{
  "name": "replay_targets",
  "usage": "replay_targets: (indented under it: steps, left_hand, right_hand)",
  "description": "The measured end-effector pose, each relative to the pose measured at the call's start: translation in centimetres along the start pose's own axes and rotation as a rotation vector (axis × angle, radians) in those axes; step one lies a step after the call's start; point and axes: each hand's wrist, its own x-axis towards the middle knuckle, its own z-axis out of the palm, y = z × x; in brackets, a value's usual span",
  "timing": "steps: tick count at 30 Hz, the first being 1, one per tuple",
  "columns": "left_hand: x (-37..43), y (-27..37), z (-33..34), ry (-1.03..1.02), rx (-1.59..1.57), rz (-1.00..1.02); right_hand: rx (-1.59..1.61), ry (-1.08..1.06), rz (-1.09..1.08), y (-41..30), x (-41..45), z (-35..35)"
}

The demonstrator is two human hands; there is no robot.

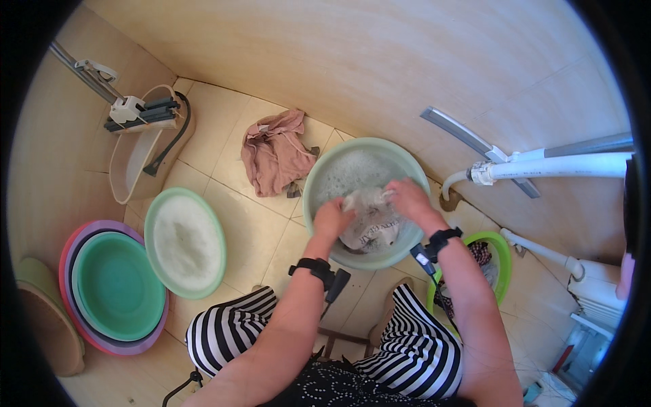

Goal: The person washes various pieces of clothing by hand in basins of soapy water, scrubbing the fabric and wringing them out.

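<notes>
A wide pale green plastic basin (320, 173) holds cloudy, sudsy water on the tiled floor before me. In it lies a wet light-coloured cloth garment (376, 229) with dark printed lettering, partly under water. My left hand (333, 220) grips the cloth at its left edge, its fingertips partly hidden in the folds. My right hand (409, 199) is closed on the upper right part of the same cloth. A crumpled pink garment (277, 152) lies on the floor just beyond the basin to the left.
Left of me are a green basin of foam (185, 241), stacked basins (119, 285) and a mop bucket (152, 168). On the right, a lime-green basin (503, 264) holds clothes. A white drainpipe (559, 167) and a squeegee (457, 131) are by the wall.
</notes>
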Motion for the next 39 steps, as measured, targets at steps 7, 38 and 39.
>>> replay_targets:
  steps: [7, 38, 39]
  left_hand:
    - [-5.1, 8.2, -10.6, -0.025, -0.452, 0.309]
    - [-2.4, 3.4, -1.7, -0.012, 0.152, 0.227]
    - [-2.9, 4.8, -3.1, 0.004, 0.027, 0.307]
  right_hand:
    - [0.784, 0.348, -0.128, -1.4, -7.3, -10.1]
    - [0.11, 0.048, -0.126, -2.5, -5.3, -3.4]
    - [0.205, 0.132, -0.144, -3.2, -6.5, -5.2]
